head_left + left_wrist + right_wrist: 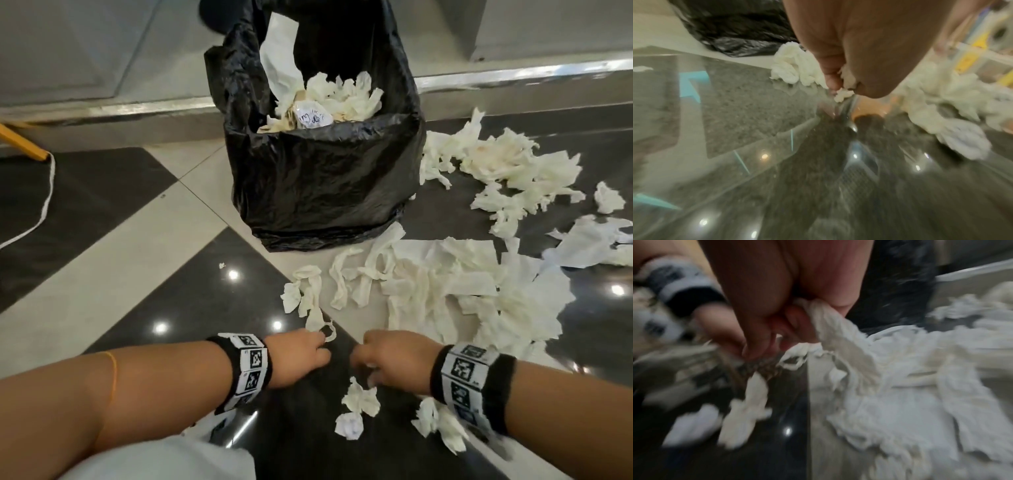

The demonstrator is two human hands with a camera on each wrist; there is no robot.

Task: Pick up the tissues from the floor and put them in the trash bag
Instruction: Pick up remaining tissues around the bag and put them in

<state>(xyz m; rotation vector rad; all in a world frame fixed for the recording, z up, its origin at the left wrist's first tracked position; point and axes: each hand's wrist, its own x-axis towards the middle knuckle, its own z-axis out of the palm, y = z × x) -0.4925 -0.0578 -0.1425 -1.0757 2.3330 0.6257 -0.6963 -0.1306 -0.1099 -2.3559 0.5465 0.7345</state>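
A black trash bag stands open on the tiled floor, partly filled with crumpled white tissues. A big heap of tissues lies to its right and in front of it. More tissues lie beside the bag at the right. My left hand is low over the floor and pinches a small tissue scrap at the heap's near-left tip. My right hand hovers close beside it, fingers curled round a tissue strand. Small crumpled tissues lie under the right hand.
A white cord and a yellow object lie at the far left. A metal ledge runs behind the bag. The floor is glossy dark and light tile. White cloth shows at the bottom edge.
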